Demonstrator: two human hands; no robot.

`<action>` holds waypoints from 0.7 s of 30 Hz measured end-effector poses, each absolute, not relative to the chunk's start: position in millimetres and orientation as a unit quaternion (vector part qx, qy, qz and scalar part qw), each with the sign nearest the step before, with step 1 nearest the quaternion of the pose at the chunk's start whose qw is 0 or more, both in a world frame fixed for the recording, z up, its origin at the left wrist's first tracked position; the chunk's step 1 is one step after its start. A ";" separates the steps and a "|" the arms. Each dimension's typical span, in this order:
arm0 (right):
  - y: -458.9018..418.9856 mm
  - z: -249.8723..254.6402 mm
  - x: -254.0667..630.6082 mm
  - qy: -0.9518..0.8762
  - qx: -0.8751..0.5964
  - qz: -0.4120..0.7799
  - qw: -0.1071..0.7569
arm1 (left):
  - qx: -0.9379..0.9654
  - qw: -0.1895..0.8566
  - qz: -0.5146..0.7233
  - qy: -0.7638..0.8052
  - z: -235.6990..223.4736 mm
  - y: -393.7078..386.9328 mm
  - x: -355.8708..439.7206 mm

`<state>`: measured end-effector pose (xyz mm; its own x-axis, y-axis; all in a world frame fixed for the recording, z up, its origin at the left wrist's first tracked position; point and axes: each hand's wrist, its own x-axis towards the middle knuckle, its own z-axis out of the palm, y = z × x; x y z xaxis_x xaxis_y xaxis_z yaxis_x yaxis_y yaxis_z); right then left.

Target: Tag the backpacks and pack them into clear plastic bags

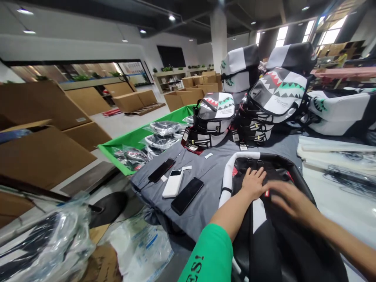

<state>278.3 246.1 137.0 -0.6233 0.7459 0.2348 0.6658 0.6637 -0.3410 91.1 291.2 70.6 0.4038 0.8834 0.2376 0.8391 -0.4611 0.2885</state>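
Observation:
A black and white backpack (296, 243) lies on the grey cloth-covered table in front of me, its strap side up. My left hand (254, 182) rests flat on its upper part, fingers spread. Close beside it, my right hand (290, 199) is over the same backpack, slightly blurred, with thumb and forefinger apart and nothing seen between them. Whether the right hand touches the fabric I cannot tell. A small red label (267, 193) shows between the two hands.
Stacked backpacks (282, 94) with shark-teeth prints stand behind. Left of my hands lie a black phone (187, 196), a white power bank (172, 183) and another dark phone (161, 170). A green bin (110, 152) holds bagged items. Clear plastic bags (340, 172) lie right; cardboard boxes (44, 105) stand left.

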 end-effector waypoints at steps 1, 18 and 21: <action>220.0 135.8 276.3 -0.932 -0.299 0.115 0.166 | 0.832 0.065 0.195 0.516 71.9 293.4 91.5; 209.1 55.1 235.5 -0.895 -0.394 0.038 0.206 | 0.991 0.123 0.033 0.041 90.9 149.1 82.5; 214.7 63.4 235.4 -0.879 -0.412 0.056 0.233 | 0.995 0.080 0.047 0.044 65.8 147.4 83.6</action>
